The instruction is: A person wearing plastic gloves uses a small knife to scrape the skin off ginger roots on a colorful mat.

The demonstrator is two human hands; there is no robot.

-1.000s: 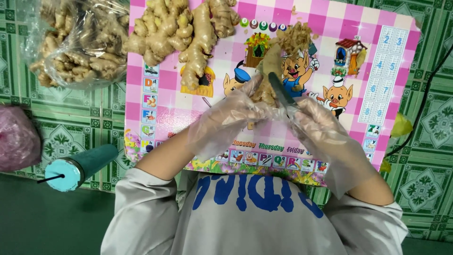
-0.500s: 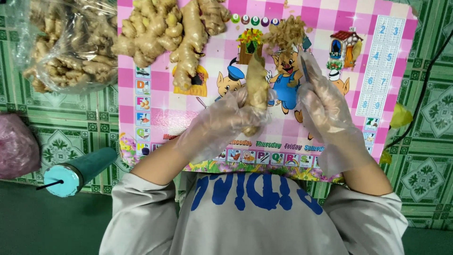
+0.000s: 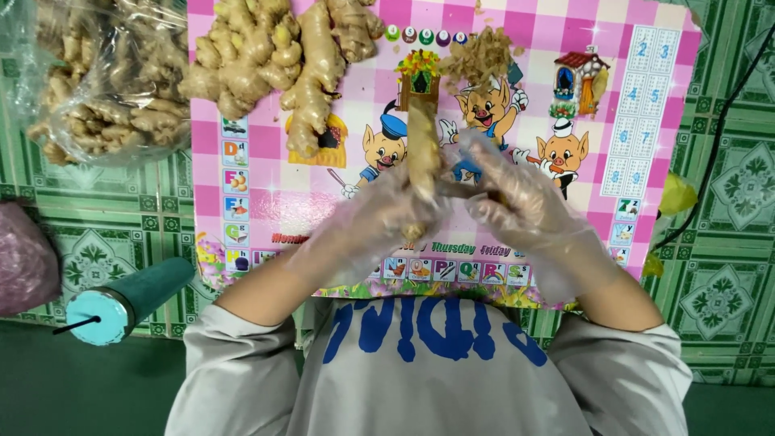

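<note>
Both hands gloved in thin plastic: left hand (image 3: 379, 230) has its fingers curled round a ginger piece (image 3: 422, 149), long axis pointing away from me over the pink mat (image 3: 266, 202). Right hand (image 3: 521, 206) sits just beside it, fingers bent; can't tell what they're gripping.

Pink-and-white checked play mat (image 3: 266, 202) printed with cartoon pigs, over green patterned floor tiles (image 3: 726, 299). Tan ginger roots (image 3: 274, 56), pale yellow where peeled. Clear plastic gloves on left hand (image 3: 379, 222) and right hand (image 3: 517, 206). Grey sweatshirt (image 3: 428, 379), blue lettering. Teal cylinder (image 3: 129, 299). Pink bag (image 3: 24, 258).
</note>
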